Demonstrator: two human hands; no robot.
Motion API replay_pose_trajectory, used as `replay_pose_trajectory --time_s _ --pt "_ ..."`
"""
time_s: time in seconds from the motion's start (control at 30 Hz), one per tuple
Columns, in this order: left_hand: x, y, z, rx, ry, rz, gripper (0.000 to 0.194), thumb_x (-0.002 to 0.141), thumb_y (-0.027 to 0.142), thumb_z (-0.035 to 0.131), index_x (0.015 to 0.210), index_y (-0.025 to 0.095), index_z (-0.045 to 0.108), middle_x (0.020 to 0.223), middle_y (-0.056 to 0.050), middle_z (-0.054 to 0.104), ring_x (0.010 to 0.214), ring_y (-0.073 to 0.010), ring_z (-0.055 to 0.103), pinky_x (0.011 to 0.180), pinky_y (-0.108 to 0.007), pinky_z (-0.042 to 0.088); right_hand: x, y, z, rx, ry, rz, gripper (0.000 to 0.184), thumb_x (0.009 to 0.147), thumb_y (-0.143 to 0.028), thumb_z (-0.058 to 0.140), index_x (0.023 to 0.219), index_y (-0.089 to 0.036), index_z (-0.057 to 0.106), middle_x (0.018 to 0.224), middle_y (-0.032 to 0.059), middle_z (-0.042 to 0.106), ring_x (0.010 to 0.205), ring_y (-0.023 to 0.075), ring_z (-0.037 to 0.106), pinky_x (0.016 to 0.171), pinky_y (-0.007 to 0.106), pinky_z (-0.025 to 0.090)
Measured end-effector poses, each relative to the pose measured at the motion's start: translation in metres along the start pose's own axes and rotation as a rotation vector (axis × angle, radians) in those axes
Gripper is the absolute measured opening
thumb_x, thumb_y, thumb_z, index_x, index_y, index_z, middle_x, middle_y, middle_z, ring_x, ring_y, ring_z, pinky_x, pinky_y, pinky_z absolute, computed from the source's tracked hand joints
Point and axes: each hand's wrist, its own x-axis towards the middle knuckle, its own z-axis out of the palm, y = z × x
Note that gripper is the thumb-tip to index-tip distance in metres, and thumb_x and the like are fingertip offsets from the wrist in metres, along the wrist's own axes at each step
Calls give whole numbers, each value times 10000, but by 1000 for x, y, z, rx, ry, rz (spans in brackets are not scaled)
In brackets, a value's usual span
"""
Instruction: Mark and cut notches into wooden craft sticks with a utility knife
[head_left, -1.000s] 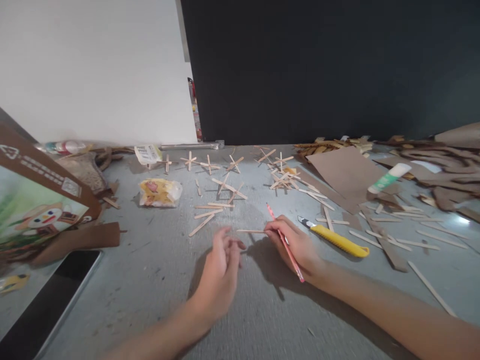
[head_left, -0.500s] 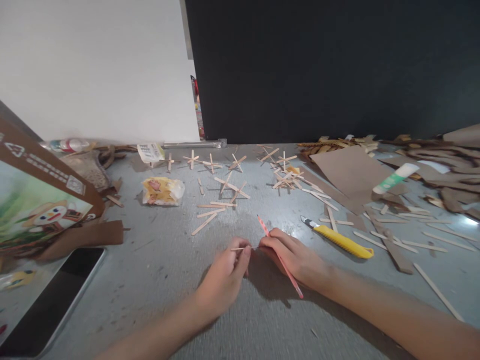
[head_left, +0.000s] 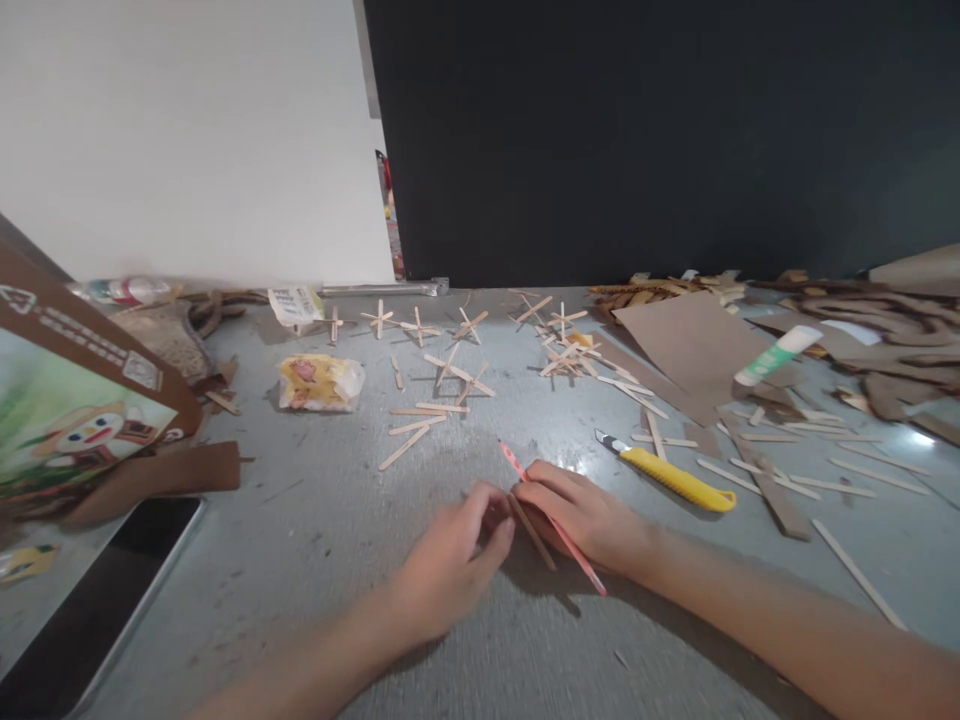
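Grey worktop (head_left: 300,600), scuffed; matte white panel (head_left: 187,140) and black panel (head_left: 637,140) stand behind it. Both bare hands low centre, fingertips close together. Right hand (head_left: 589,515): fingers bent over, grasping a slim pink pencil (head_left: 577,555), dark point angled up-left past the knuckles, other end toward the wearer. Left hand (head_left: 457,560): thumb and index curled toward each other beside the right fingers. Thin brownish wooden stick (head_left: 536,536) slants between the hands, upper end at the meeting fingertips, lower end toward the wearer, left of the pencil. Cannot tell which fingers pinch it, or whether the left ones grip anything.

Beyond the hands: flat pale craft sticks (head_left: 405,447) lying loose, then crossed-stick pieces (head_left: 448,368) spread in rough rows, plus a tangled stick pile (head_left: 568,360). Right of the right hand: yellow utility knife (head_left: 679,480), blade exposed, pointing up-left. Further right: white-and-green glue stick (head_left: 778,356) near a brown cardboard sheet (head_left: 675,350), more sticks scattered nearby. Left side: yellow-printed clear packet (head_left: 321,383), dark-screened phone (head_left: 97,610), brown printed carton (head_left: 97,400) with a snowman-like picture.
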Motion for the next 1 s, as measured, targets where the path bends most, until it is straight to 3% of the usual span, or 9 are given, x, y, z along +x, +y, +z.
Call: replay_pose_trajectory --time_s 0.33,0.43,0.53,0.6,0.67,0.8,0.9,1.0 --pt "1 0 0 62 -24 33 138 997 263 473 1054 207 586 999 -60 715 894 -197 662 798 -333 493 1 3 5 45 -2 47 216 1032 -130 435 924 -200 609 843 41 565 714 164 546 631 271 512" --pt "-1 0 -1 191 -90 93 170 945 277 615 1100 206 609 1055 -74 712 920 -221 662 817 -354 501 1 4 8 146 36 93 168 1020 -130 457 988 -201 605 861 37 572 731 159 571 646 267 525" --pt "-2 0 -2 374 -178 200 207 898 307 737 1053 207 642 1104 -84 691 1013 -265 648 874 -389 498 3 6 11 227 103 134 166 1015 -143 452 1036 -217 598 866 24 573 713 145 589 636 254 523" --pt "0 -3 -1 442 -188 255 107 947 298 694 981 207 650 1085 -77 673 1026 -259 634 891 -387 490 6 8 9 213 130 172 155 1020 -162 454 1026 -223 596 873 22 582 695 138 594 639 251 522" --pt "2 -7 0 476 -140 281 138 984 318 649 911 201 643 1015 -70 651 998 -253 619 879 -380 483 9 12 2 155 145 205 149 1029 -182 456 1030 -221 600 894 30 600 674 131 594 651 252 522" --pt "1 -7 4 608 -63 267 239 998 354 624 831 184 614 960 -82 624 984 -277 602 872 -398 477 4 20 -20 -67 -54 216 184 1000 -113 478 1087 -204 612 998 71 634 788 165 640 751 305 540" --pt "-8 5 1 762 -120 197 203 999 246 579 811 173 595 949 -97 635 982 -283 616 884 -401 472 -12 22 -38 -230 -315 153 447 874 27 507 1251 -191 607 1139 115 640 896 206 675 747 327 545" --pt "-15 15 -6 787 -185 138 193 951 87 478 810 176 574 930 -97 660 917 -249 640 825 -357 466 -35 25 -55 -341 -317 248 617 899 -3 490 1468 -241 501 1237 127 621 955 226 690 793 350 548"
